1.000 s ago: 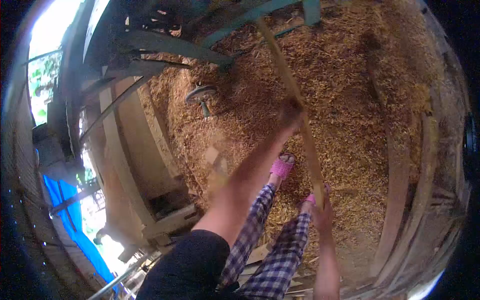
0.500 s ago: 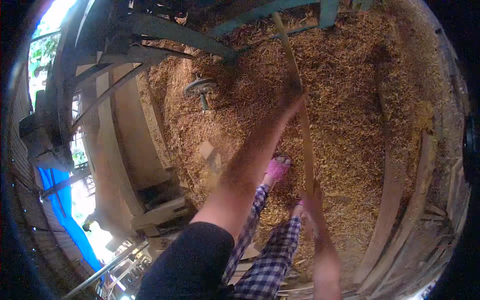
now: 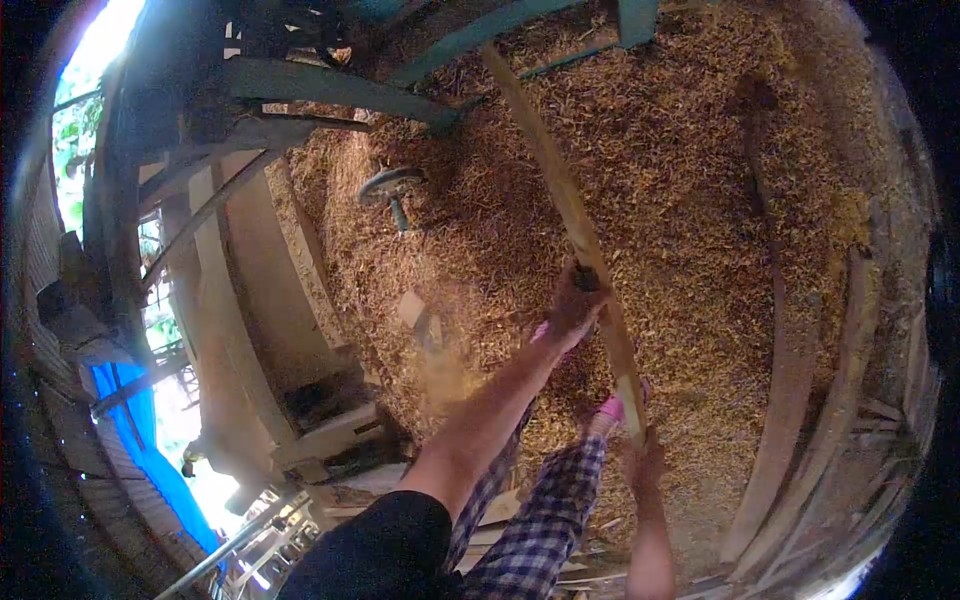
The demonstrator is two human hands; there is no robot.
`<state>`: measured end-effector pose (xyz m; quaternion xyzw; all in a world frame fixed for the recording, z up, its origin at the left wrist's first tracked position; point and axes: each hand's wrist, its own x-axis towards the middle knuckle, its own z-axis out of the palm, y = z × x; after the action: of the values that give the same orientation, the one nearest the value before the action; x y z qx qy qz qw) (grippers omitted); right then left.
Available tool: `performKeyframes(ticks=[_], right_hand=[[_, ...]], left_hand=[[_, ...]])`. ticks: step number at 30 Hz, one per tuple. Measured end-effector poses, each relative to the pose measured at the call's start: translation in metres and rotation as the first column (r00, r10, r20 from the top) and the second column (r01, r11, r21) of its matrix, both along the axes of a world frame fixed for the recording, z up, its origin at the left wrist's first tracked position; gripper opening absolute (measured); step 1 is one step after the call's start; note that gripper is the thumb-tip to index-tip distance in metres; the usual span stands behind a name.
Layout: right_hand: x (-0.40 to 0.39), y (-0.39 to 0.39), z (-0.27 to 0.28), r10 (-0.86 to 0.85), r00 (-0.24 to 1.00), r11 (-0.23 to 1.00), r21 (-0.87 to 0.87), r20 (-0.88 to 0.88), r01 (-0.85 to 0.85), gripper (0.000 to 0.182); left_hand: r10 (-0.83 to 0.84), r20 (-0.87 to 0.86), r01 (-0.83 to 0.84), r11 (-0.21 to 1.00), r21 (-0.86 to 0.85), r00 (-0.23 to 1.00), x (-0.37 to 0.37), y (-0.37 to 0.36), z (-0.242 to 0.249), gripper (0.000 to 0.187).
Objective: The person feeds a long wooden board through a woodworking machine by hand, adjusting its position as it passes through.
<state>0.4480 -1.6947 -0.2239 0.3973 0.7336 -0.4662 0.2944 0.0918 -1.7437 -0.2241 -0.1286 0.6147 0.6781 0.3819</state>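
Observation:
A long, narrow wooden strip (image 3: 552, 165) slants across the middle of the view, from the blue-green frame at the top down to my right hand (image 3: 645, 462). My left hand (image 3: 577, 303) is closed around it about halfway along. Lower down, the fingers of my right hand wrap its near end. Beneath the strip lie thick wood shavings (image 3: 690, 250). One foot in a pink shoe (image 3: 612, 408) stands on the shavings close to the strip's lower part; my left forearm mostly hides the other.
A blue-green frame (image 3: 340, 90) crosses the top. A round disc on a short stem (image 3: 393, 185) and a small wood block (image 3: 411, 308) rest on the shavings. Long boards (image 3: 790, 400) lie along the right; timber panels (image 3: 285, 270) lean at left, near a blue sheet (image 3: 150, 450).
My left hand has come down the strip toward my body. The strip's far end has swung left, and my right hand remains at the near end.

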Motion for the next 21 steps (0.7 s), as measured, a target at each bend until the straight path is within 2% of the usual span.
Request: performKeyframes(ticks=[1, 2, 3, 5, 6, 7, 8, 9, 10, 11, 12, 13, 15, 16, 17, 19, 20, 21], right_hand=[[-0.005, 0.008, 0.018, 0.033, 0.998, 0.99, 0.137, 0.062, -0.041, 0.035], [-0.02, 0.015, 0.029, 0.034, 0.997, 0.99, 0.135, 0.068, -0.043, 0.035], [-0.044, 0.021, 0.038, -0.108, 0.994, 0.992, 0.065, 0.032, 0.106, 0.034], [-0.101, 0.029, 0.048, -0.223, 0.975, 0.975, 0.002, -0.027, 0.223, 0.034], [-0.13, 0.033, 0.046, -0.189, 0.98, 0.982, 0.01, -0.063, 0.189, 0.035], [-0.149, 0.036, 0.036, -0.066, 0.976, 0.983, 0.153, -0.207, 0.099, 0.036], [-0.165, 0.038, 0.027, 0.076, 0.942, 0.953, 0.3, -0.328, 0.028, 0.038], [-0.191, 0.044, 0.029, 0.075, 0.941, 0.955, 0.295, -0.331, 0.028, 0.038], [-0.219, 0.053, 0.041, 0.002, 0.971, 0.987, 0.155, -0.24, 0.037, 0.041], [-0.232, 0.057, 0.048, -0.059, 0.989, 0.998, 0.013, -0.137, 0.062, 0.044], [-0.225, 0.054, 0.045, -0.064, 0.988, 0.998, 0.005, -0.138, 0.065, 0.044], [-0.214, 0.053, 0.038, 0.024, 0.992, 0.997, 0.078, -0.126, -0.014, 0.047], [-0.181, 0.063, 0.039, -0.079, 0.993, 0.995, -0.07, -0.082, 0.073, 0.05], [-0.138, 0.077, 0.028, -0.022, 0.988, 0.999, -0.029, -0.153, 0.018, 0.05], [-0.096, 0.091, 0.016, 0.037, 0.975, 0.999, 0.02, -0.22, -0.033, 0.05], [-0.036, 0.111, 0.043, 0.295, 0.936, 0.94, 0.232, -0.192, -0.249, 0.047], [0.009, 0.118, 0.058, 0.191, 0.98, 0.976, 0.115, -0.063, -0.183, 0.047], [0.054, 0.126, 0.074, 0.097, 0.992, 0.995, 0.026, 0.085, -0.1, 0.047]], left_hand=[[-0.013, -0.025, 0.013, 1.0, -0.012, 1.0, 0.008, 0.001, -0.008, 0.059], [-0.17, -0.206, 0.136, 0.976, -0.171, 0.964, -0.002, 0.007, -0.007, 0.052], [-0.325, -0.352, 0.195, 0.913, -0.358, 0.878, -0.011, 0.014, -0.007, 0.046], [-0.081, -0.293, 0.014, 0.974, -0.225, 0.953, -0.053, 0.037, -0.024, 0.036], [-0.049, -0.315, -0.01, 0.983, -0.185, 0.948, -0.081, 0.046, -0.028, 0.033], [-0.018, -0.335, -0.032, 0.989, -0.144, 0.942, -0.108, 0.055, -0.031, 0.03], [-0.052, -0.429, -0.008, 0.99, -0.138, 0.902, -0.136, 0.06, -0.037, 0.029], [-0.08, -0.519, 0.012, 0.991, -0.134, 0.851, -0.163, 0.066, -0.043, 0.03], [-0.162, -0.625, 0.015, 0.972, -0.234, 0.763, -0.186, 0.068, -0.067, 0.031], [-0.168, -0.625, 0.017, 0.971, -0.24, 0.762, -0.195, 0.064, -0.087, 0.031], [-0.196, -0.565, 0.101, 0.976, -0.196, 0.801, -0.201, 0.057, -0.105, 0.031], [-0.229, -0.546, 0.112, 0.964, -0.24, 0.806, -0.185, 0.058, -0.081, 0.028], [-0.296, -0.503, 0.138, 0.935, -0.327, 0.812, -0.15, 0.06, -0.033, 0.021], [-0.253, -0.479, 0.142, 0.956, -0.256, 0.841, -0.121, 0.062, -0.02, 0.017], [-0.256, -0.421, 0.146, 0.95, -0.275, 0.87, -0.089, 0.065, -0.016, 0.019], [-0.286, -0.206, 0.197, 0.909, -0.368, 0.936, -0.021, 0.077, 0.0, 0.027], [-0.296, -0.096, 0.233, 0.882, -0.409, 0.95, 0.012, 0.082, 0.009, 0.031], [-0.147, -0.094, 0.118, 0.959, -0.256, 0.985, 0.05, 0.083, 0.01, 0.035]])
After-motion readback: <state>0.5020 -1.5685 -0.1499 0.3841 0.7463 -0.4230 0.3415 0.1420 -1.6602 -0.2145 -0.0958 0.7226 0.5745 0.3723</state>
